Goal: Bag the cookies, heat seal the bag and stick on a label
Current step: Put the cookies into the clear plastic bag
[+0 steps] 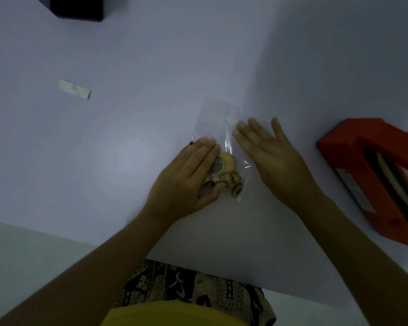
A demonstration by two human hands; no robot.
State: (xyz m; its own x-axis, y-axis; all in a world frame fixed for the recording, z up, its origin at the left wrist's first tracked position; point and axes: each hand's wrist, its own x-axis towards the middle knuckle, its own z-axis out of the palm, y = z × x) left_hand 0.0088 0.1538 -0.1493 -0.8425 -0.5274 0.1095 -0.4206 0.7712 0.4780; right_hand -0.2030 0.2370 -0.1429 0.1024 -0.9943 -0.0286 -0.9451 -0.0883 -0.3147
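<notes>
A clear plastic bag (pixel 216 121) lies flat on the white table, its open end pointing away from me. Yellow-brown cookies (pixel 230 175) sit inside its near end. My left hand (pixel 186 180) rests on the bag's left side, fingers together over the cookies and thumb curled against them. My right hand (pixel 269 154) lies flat, fingers spread, on the bag's right edge. An orange heat sealer (pixel 372 177) stands at the right edge of the table. A small white label strip (pixel 74 89) lies far to the left.
A black box-like object (pixel 78 7) sits at the far left corner. The table's near edge (pixel 198 267) runs diagonally just in front of my body, with pale floor beyond it on the left.
</notes>
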